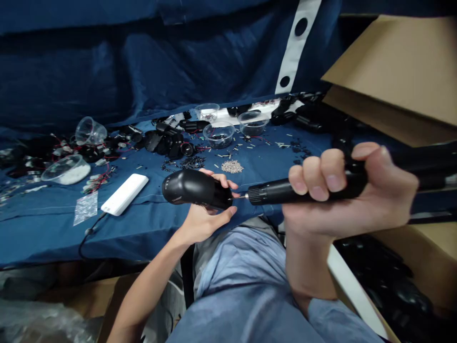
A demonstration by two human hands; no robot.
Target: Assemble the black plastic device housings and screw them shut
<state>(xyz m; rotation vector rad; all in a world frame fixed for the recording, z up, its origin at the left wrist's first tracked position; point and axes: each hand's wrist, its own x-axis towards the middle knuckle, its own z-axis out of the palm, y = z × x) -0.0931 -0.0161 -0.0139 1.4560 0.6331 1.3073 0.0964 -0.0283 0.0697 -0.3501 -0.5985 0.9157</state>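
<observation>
My left hand (205,221) grips a glossy black rounded housing (191,186) from below and behind, above the front edge of the blue-covered table. In my right hand (352,190) is a black electric screwdriver (271,192), held level with the fingers wrapped round its body. Its thin bit points left and meets the right end of the housing, near my left fingertips. Whether a screw sits at the tip is too small to tell. Just beyond the hands lie a heap of small light-coloured parts (232,166) and a scatter of small black parts (193,162).
Clear plastic bowls (218,135) stand among black parts at the back. A white power bank (124,194) with a black cable lies at left, beside a small clear bag (85,208). Wired parts (98,183) are piled farther left. An open cardboard box (400,71) rises at right.
</observation>
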